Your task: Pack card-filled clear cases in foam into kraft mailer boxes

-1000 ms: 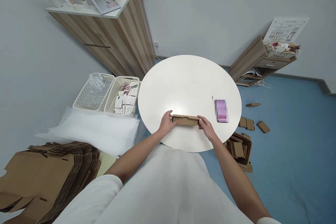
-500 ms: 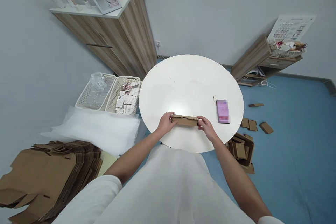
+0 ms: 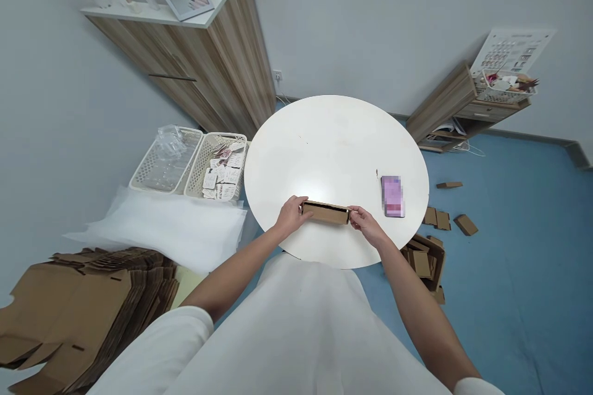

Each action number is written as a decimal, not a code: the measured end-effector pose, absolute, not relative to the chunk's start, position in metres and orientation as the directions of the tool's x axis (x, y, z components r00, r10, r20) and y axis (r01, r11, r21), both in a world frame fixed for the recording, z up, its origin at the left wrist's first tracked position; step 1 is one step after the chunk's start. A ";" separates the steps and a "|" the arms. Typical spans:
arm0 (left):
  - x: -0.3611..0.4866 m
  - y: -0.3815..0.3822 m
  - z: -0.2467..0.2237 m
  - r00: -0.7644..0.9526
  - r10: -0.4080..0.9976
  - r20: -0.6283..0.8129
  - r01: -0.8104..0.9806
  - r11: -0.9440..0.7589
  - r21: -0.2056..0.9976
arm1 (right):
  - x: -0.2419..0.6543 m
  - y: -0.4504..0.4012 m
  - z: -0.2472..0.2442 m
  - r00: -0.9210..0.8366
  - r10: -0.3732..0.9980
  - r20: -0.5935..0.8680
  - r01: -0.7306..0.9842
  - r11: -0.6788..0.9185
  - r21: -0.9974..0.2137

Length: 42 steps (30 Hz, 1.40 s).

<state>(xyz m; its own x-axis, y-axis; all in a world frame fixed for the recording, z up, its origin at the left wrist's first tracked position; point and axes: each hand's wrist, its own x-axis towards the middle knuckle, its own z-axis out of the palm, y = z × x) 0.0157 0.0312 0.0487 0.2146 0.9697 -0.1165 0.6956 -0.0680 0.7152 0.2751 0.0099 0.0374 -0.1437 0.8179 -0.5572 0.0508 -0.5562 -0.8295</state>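
Observation:
A small long cardboard box point(image 3: 325, 213) is held between my two hands near the front of the round white table point(image 3: 343, 136). My left hand point(image 3: 291, 215) grips its left end, fingers at the far edge and thumb on the near side. At the right end, my right hand point(image 3: 365, 224) pinches the box by its corner. A dark gap runs along the top, between the near wall and the far edge. To the right on the table lies a purple phone-sized item point(image 3: 393, 196), its surface blurred.
At the left sit a stack of flat cardboard blanks point(image 3: 69, 308), white foam sheets point(image 3: 176, 228) and two white baskets, one with cards point(image 3: 222, 170), one with plastic bags point(image 3: 169, 145). Folded boxes fill a carton point(image 3: 424, 262) on the right floor; several lie loose beside it point(image 3: 466, 224).
The dark gap along the top of the box has widened. Both hands keep nearly the same hold, and the view has shifted slightly.

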 end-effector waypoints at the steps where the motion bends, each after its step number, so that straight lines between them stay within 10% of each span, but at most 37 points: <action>1: 0.016 0.031 0.049 0.216 0.970 -0.114 0.691 -0.069 0.719 | 0.275 0.010 0.038 -0.146 0.815 -0.561 0.058 -0.559 -0.827; 18: 0.014 0.024 0.042 0.290 0.952 -0.102 0.617 -0.104 0.780 | 0.270 0.002 0.047 -0.144 0.836 -0.530 0.039 -0.530 -0.847; 30: 0.011 0.020 0.017 0.067 0.924 -0.376 0.293 0.342 0.893 | 0.248 -0.005 0.041 0.060 0.894 -0.444 0.146 -0.448 -0.882; 42: 0.009 0.015 0.021 0.145 0.884 -0.444 0.219 0.409 0.886 | 0.235 -0.023 0.025 0.267 0.831 -0.487 -0.031 -0.498 -0.867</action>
